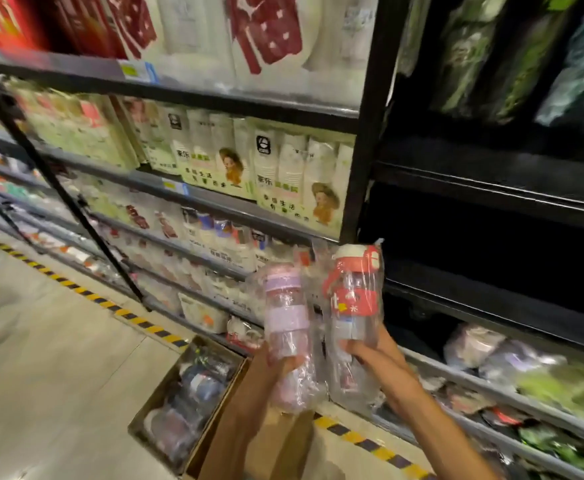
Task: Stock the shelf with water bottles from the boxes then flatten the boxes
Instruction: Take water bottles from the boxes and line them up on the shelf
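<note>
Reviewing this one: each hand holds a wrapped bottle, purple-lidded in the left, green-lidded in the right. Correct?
Not quite. The head view shows the right hand holding a red-lidded bottle, not green. The left hand does hold the purple-lidded bottle, both wrapped.

Pink bottle [285, 320]: clear body, pale lilac-pink lid and band, in clear film. Red bottle [352, 299], just right of the pink bottle: clear body, red band with white star marks and a yellow spot, white cap with red clasp, clear film. Box [152, 403], below-left of the pink bottle: brown cardboard. Floor [58, 358]: pale beige, crossed by a yellow-and-black striped line. Shelf frame [370, 116], above the pink bottle: black. Packs [297, 174] on it: white and pale green.
</note>
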A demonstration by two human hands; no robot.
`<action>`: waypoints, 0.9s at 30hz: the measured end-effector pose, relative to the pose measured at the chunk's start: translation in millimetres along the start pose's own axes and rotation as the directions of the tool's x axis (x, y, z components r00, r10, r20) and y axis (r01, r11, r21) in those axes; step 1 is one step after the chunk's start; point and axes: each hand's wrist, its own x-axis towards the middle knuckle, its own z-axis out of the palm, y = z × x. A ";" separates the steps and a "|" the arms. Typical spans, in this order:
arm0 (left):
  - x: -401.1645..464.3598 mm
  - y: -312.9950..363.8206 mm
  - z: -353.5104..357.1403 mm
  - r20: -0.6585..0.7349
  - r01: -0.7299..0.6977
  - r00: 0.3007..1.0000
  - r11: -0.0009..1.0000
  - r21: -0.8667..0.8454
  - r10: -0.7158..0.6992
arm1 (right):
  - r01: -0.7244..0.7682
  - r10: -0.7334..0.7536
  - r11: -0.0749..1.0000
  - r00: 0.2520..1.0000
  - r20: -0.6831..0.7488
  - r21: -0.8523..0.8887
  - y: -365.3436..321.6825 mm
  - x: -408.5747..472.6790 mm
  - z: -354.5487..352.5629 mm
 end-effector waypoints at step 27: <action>-50.6 151.7 263.9 0.176 -0.466 0.866 0.883 -0.055 0.468 | 0.438 -0.429 0.899 0.876 -0.220 -0.008 -175.6 -112.3 -194.9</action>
